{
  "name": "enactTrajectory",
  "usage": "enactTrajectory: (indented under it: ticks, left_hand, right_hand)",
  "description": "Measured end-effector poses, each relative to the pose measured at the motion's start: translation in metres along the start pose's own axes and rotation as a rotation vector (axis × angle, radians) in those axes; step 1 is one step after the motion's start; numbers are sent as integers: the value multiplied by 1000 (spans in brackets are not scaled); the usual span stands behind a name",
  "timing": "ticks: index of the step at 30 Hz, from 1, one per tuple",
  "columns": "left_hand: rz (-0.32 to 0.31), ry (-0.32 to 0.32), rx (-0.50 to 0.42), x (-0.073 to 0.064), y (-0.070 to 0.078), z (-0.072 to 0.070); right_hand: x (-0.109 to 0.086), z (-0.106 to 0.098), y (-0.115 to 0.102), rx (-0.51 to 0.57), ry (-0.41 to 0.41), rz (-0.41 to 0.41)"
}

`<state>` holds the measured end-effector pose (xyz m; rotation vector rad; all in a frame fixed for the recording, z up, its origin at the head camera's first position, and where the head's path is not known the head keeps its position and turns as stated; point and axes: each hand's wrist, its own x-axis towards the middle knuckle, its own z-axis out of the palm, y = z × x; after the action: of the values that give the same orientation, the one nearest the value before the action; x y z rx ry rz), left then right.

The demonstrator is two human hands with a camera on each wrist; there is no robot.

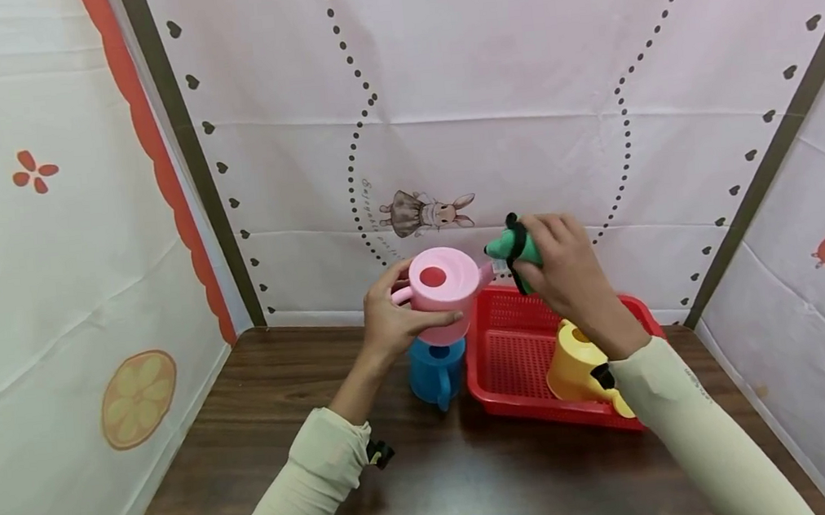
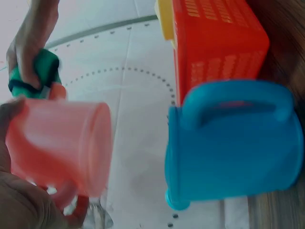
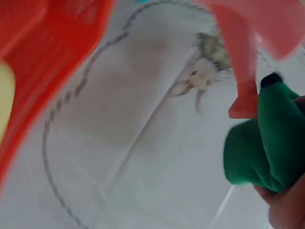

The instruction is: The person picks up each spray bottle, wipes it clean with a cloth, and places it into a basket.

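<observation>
My left hand [image 1: 390, 315] grips a pink watering can [image 1: 449, 303] around its body and lifts it above the table. Its spout points right, close to a green and black soft toy [image 1: 525, 249] that my right hand [image 1: 564, 267] holds. In the right wrist view the spout tip meets or nearly meets the green toy [image 3: 267, 138]; I cannot tell if they touch. Below the pink can, a blue watering can [image 1: 437, 370] stands on the table, its handle toward me. The left wrist view shows this blue can [image 2: 233, 148] apart from the pink one.
A red plastic basket [image 1: 495, 402] sits right of the blue can, beneath my right arm. Inside it lies a yellow watering can [image 1: 573, 366], partly covered by my forearm. The dark wooden table [image 1: 266, 434] is bounded by printed cloth walls [image 1: 483, 55] at the back and sides.
</observation>
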<state>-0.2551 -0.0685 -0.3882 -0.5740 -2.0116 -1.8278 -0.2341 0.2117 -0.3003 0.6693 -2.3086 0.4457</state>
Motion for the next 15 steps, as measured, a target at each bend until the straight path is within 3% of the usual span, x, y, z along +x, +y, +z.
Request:
enactTrajectory:
  ticks: [4,8,11,15]
  left_hand:
    - [17,-16,-48,-1,0,-10]
    - [39,-21,-59,0,2,-16]
    - [35,-20,-52,0,3,-16]
    - [19,-19,-39,-1,2,-16]
  right_hand:
    - [5,-11,2,337,-47,241]
    - [8,-19,2,474,-116,372]
    - [4,-20,2,483,-121,379]
    - [-5,-15,1,424,-90,289]
